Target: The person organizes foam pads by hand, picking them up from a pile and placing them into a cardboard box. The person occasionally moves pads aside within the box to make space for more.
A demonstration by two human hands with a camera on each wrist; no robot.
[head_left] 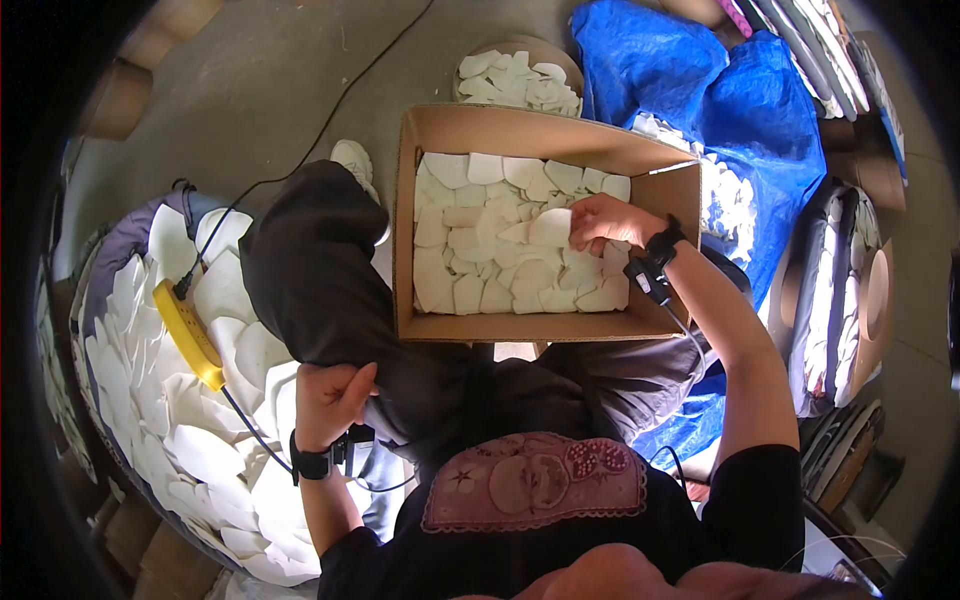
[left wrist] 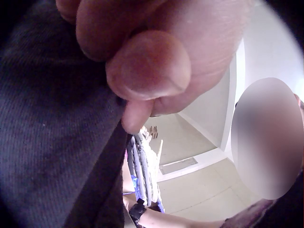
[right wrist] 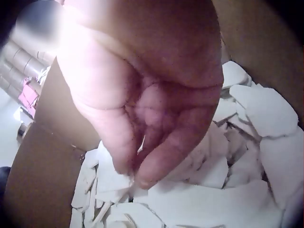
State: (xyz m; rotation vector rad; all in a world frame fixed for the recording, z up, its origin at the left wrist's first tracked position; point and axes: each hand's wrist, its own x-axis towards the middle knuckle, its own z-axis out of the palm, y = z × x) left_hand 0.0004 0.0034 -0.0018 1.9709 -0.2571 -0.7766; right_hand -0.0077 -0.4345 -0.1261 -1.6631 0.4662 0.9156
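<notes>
Pinching (we think) a white piece [head_left: 550, 229] in our right hand [head_left: 607, 222], left hand [head_left: 333, 400] loosely curled; box [head_left: 525, 130] layered, sack [head_left: 98, 280] still heaped.

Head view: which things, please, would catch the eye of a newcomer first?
Probably the cardboard box in the middle, full of flat white pieces, where the right hand seems to pinch one piece. Next might come the bright blue tarp at upper right, and the yellow power strip over the large white heap at left.
</notes>
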